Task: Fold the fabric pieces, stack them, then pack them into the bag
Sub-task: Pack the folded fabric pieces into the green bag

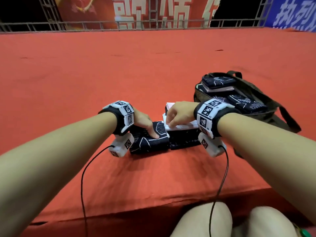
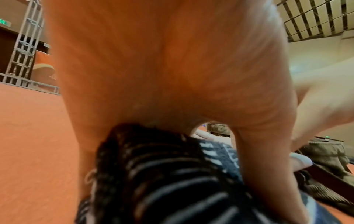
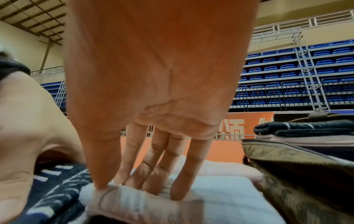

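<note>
A folded black fabric with white line pattern (image 1: pixel 150 142) (image 2: pixel 172 181) lies on the red table in front of me. My left hand (image 1: pixel 148 132) arches over it, thumb (image 2: pixel 258 166) laid along its top and fingers wrapped over its far side. Right beside it sits a dark folded stack (image 1: pixel 184 139) topped by a white folded fabric (image 1: pixel 184 126) (image 3: pixel 229 197). My right hand (image 1: pixel 171 123) presses straight fingers (image 3: pixel 180 174) onto the white fabric's left edge. A pink piece (image 1: pixel 169 106) peeks out behind that hand. The brown bag (image 1: pixel 282 120) (image 3: pixel 287 174) lies open to the right.
Folded black fabrics (image 1: pixel 218 82) lie stacked inside the bag. The red table cloth (image 1: pixel 102 74) stretches far back to a metal railing (image 1: pixel 85 24). The table's front edge (image 1: pixel 153 202) is close to my knees. Thin black cables hang from both wrists.
</note>
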